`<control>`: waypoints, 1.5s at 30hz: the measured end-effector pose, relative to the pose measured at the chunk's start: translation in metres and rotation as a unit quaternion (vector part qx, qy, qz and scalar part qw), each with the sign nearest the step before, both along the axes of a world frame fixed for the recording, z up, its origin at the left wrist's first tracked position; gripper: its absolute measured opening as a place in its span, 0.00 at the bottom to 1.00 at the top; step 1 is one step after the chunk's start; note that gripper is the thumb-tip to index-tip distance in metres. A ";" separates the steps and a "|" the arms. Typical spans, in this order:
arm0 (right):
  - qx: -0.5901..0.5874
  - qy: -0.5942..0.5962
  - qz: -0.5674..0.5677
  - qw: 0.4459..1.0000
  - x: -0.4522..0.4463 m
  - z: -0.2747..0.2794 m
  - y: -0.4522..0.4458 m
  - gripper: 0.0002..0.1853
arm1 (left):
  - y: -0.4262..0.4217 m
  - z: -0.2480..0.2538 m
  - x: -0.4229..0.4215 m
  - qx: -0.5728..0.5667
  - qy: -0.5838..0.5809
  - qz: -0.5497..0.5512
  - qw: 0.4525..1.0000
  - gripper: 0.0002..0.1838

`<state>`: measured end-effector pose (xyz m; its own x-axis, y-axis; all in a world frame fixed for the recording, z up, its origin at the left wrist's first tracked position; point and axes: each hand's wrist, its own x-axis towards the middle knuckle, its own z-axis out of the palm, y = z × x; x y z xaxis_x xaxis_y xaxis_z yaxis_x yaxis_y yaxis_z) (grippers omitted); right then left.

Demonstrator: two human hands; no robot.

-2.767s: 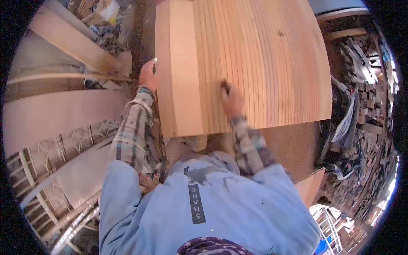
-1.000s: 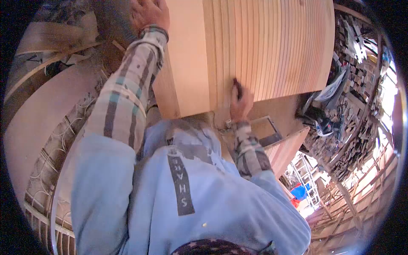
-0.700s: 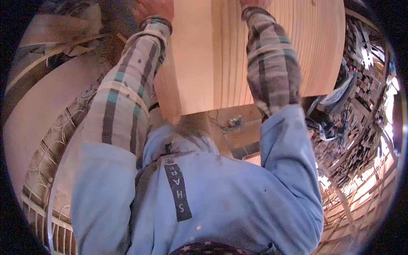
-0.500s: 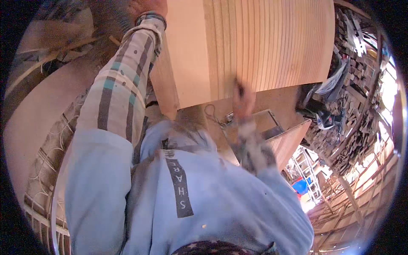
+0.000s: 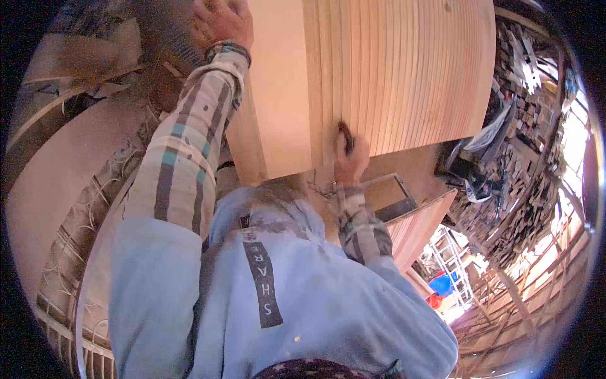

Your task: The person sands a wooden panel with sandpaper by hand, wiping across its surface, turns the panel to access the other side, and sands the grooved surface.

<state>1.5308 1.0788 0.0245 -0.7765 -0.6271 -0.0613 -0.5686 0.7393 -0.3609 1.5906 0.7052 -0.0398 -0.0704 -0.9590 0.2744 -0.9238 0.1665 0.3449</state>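
Observation:
A broad block of pale wooden boards [image 5: 404,76], packed side by side, lies before me. My left hand [image 5: 222,25] is at its far left edge, near the top of the view, with its fingers curled against the wood and their tips partly hidden. At the near edge of the boards, my right hand [image 5: 353,159] is closed around a small dark curved object [image 5: 345,136]. That object is blurred and touches or hovers just over the wood; I cannot tell which.
Below the boards on the right are a dark-framed box [image 5: 385,196] and a slanted wooden panel [image 5: 420,227]. A large pile of wood offcuts [image 5: 530,151] fills the right side, with black plastic bags [image 5: 473,164] beside it. A white ladder [image 5: 451,259] stands farther off.
My right hand has moved left along the near edge of the boards with the dark object. My left hand now shows lower in the view.

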 end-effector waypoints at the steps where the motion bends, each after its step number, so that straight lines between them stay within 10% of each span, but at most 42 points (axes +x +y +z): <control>1: -0.020 0.017 0.003 1.000 -0.017 -0.005 -0.041 0.11 | -0.002 -0.006 0.000 -0.011 -0.012 -0.002 1.000 0.33; 4: -0.103 -0.018 0.019 0.994 -0.080 -0.012 -0.194 0.17 | -0.005 -0.008 0.002 -0.021 0.063 -0.016 0.998 0.33; 6: -0.072 0.159 0.069 0.982 -0.142 -0.038 -0.299 0.17 | -0.002 0.005 0.001 0.022 0.028 -0.006 0.999 0.33; 9: -0.003 0.029 0.099 0.995 -0.201 -0.029 -0.383 0.17 | -0.002 -0.003 -0.001 -0.012 -0.039 0.011 0.999 0.33; 19: -0.045 0.012 0.080 0.996 0.008 0.005 0.029 0.10 | 0.006 0.019 -0.003 -0.015 0.026 0.000 1.000 0.30; 23: -0.038 -0.024 0.030 0.999 0.009 0.004 0.017 0.10 | 0.002 0.022 -0.001 0.026 0.039 0.001 0.999 0.30; 28: -0.160 0.110 0.131 0.972 -0.116 -0.028 -0.228 0.14 | -0.002 0.014 -0.002 -0.025 0.037 -0.017 0.999 0.30; 31: 0.025 -0.058 0.012 0.998 -0.119 0.037 -0.308 0.14 | 0.003 0.024 -0.004 -0.006 0.043 -0.018 0.999 0.31; 35: -0.081 0.067 0.088 0.991 -0.081 -0.019 -0.152 0.14 | 0.000 0.014 -0.002 0.030 0.040 -0.010 0.999 0.33; 36: -0.095 -0.065 0.048 0.992 -0.047 0.000 -0.100 0.13 | 0.001 0.013 -0.003 0.032 0.028 -0.004 0.999 0.33; 40: 0.045 -0.066 0.113 0.990 0.044 0.022 0.129 0.09 | 0.003 0.007 -0.008 0.016 0.020 0.010 1.000 0.33; 45: -0.046 -0.065 -0.032 0.996 0.050 0.023 0.062 0.08 | -0.008 0.008 -0.003 0.027 0.045 -0.012 0.999 0.33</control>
